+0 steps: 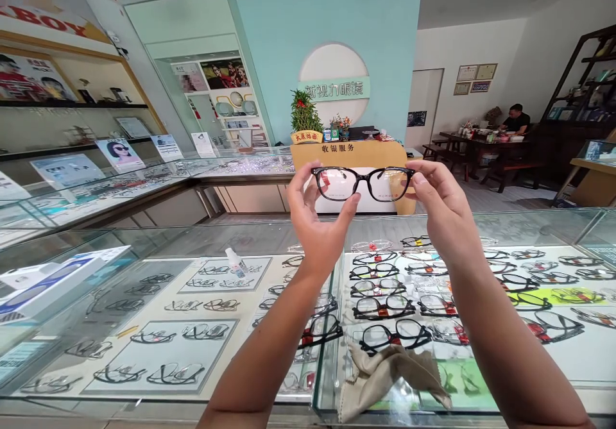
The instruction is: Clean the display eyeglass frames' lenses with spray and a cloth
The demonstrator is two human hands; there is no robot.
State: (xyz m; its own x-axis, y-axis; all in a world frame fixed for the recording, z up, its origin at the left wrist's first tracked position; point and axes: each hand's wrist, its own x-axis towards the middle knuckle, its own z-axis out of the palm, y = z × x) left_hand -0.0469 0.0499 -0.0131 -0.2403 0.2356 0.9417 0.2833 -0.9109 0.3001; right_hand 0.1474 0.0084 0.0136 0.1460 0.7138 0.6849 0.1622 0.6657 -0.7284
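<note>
Both my hands hold up a pair of black-framed eyeglasses (pixel 362 174) at arm's length, its lenses facing me and its front roughly level. My left hand (pixel 320 224) grips the left end of the frame, with the thumb reaching up near the nose bridge. At the right hinge, the thumb and fingers of my right hand (pixel 445 208) are closed on the frame. Printed marks show on the lenses. Below my hands, a beige cleaning cloth (pixel 385 378) lies crumpled on the glass display case (pixel 332 352). A small white spray bottle (pixel 235 262) stands to the left.
Rows of eyeglasses (pixel 385 307) fill the case beneath my forearms. A white box (pixel 62 281) rests on the glass at the left. Beyond are more display counters (pixel 250 163) and a wooden cashier desk (pixel 349 149). Another person (pixel 517 120) sits at a table at the far right.
</note>
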